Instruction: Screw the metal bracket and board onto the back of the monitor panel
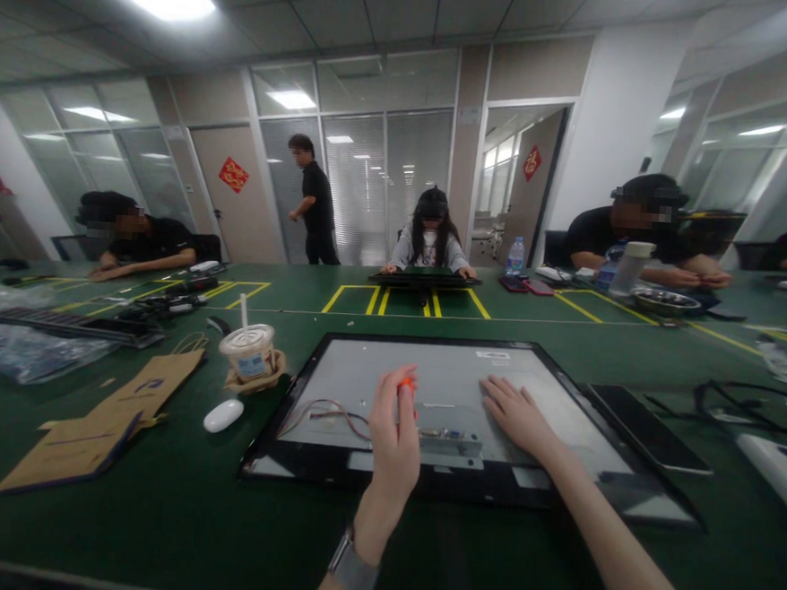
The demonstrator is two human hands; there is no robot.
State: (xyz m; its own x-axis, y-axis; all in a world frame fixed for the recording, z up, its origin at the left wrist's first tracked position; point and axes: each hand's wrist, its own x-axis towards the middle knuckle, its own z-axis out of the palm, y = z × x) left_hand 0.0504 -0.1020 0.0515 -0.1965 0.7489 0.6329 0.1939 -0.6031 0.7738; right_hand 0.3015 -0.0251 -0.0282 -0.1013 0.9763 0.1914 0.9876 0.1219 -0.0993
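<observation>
An opened flat-screen monitor panel [389,358] lies face down before me, its grey metal back framed by a black border. Over its middle my left hand [397,417] is closed around an orange-red screwdriver [407,385]; fingers hide most of the tool, and its tip cannot be made out. My right hand [516,413] rests flat on the panel's right part, fingers stretched and holding nothing. Between the hands sits a metal bracket with connectors [454,445] near the panel's front edge. Thin cables [338,410] curl to the left of my left hand.
Left of the panel stand a lidded drink cup [252,354] in a cardboard holder, a white mouse-like case [223,415] and a brown paper bag [112,415]. A black phone-shaped slab [647,427] lies at right. Across the green table [285,310], a person [430,235] holds another dark panel.
</observation>
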